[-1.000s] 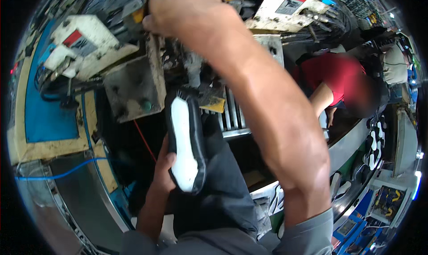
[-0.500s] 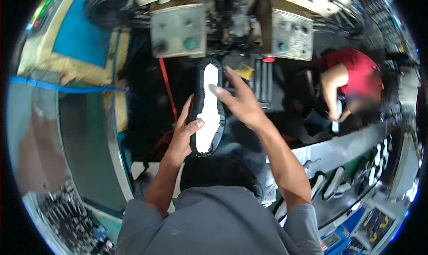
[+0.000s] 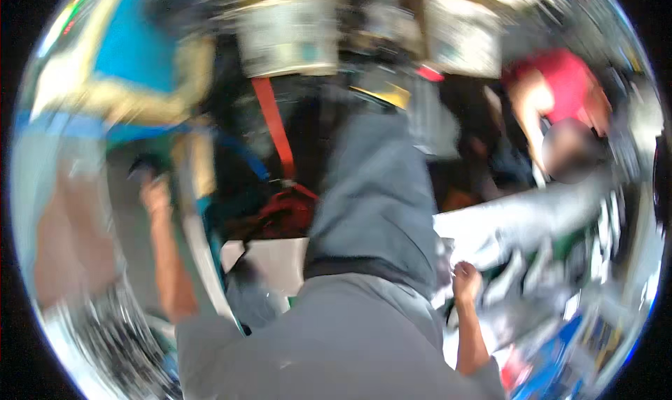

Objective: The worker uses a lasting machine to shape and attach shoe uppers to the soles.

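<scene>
My left hand (image 3: 155, 191) is stretched far out to the left, over the dark grey-green surface. At its fingertips is a small black shape (image 3: 145, 164), which looks like the black shoe upper seen end-on; motion smears it and its white sole does not show. My right hand (image 3: 467, 284) is down at the right, beside the metal bench, with its fingers curled closed. Whatever it may hold is too blurred to make out.
Along the right runs a metal bench (image 3: 532, 214), with blurred white-and-dark shoe parts beyond it. A person in a red top (image 3: 553, 85) bends over at the right. Ahead are two pale boxes (image 3: 287, 36), a red strap (image 3: 274, 123) and a yellow piece (image 3: 392, 94).
The left hand has swung from the middle out to the left, apparently with the shoe upper. The right hand has left the shoe upper and dropped back to the right, its fingers now closed.
</scene>
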`<state>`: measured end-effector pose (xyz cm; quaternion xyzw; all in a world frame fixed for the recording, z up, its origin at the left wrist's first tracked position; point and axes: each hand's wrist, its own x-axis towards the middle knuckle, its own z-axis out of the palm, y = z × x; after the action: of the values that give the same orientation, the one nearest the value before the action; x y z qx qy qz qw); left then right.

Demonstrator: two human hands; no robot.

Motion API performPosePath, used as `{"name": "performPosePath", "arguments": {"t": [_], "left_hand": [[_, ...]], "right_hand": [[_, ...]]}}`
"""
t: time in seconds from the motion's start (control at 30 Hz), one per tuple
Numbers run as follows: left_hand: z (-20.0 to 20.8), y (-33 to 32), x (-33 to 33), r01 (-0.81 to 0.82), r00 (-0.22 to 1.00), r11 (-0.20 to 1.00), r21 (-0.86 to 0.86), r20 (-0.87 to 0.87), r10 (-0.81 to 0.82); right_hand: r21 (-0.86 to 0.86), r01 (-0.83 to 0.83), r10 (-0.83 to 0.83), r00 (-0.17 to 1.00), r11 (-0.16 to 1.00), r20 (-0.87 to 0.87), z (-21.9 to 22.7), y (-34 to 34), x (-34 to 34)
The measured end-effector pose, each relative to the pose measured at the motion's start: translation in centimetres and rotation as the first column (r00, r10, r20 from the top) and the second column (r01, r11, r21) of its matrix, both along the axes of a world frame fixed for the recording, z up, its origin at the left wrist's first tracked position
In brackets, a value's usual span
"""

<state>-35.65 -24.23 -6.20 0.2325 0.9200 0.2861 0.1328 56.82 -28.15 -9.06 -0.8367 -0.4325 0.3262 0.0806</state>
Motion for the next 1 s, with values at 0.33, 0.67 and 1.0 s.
{"name": "performPosePath", "arguments": {"t": [0.33,0.67,1.0], "left_hand": [[-7.2,15.7,18.1,0.536,0.604,0.751,0.385,0.447,-0.66],[2.4,21.0,38.7,0.599,0.237,0.651,0.466,0.673,-0.7],[2.9,20.7,46.3,0.742,0.13,0.545,0.39,0.714,-0.688]], "right_hand": [[-0.086,0.606,-0.596,0.728,0.79,-0.338,-2.6,-18.9,-15.1],[-0.105,0.86,-0.721,0.345,0.499,-0.601,-5.9,-21.3,-16.5],[-0.109,0.994,-0.524,-0.1,-0.014,-0.846,-6.2,-21.6,-8.2]]}}
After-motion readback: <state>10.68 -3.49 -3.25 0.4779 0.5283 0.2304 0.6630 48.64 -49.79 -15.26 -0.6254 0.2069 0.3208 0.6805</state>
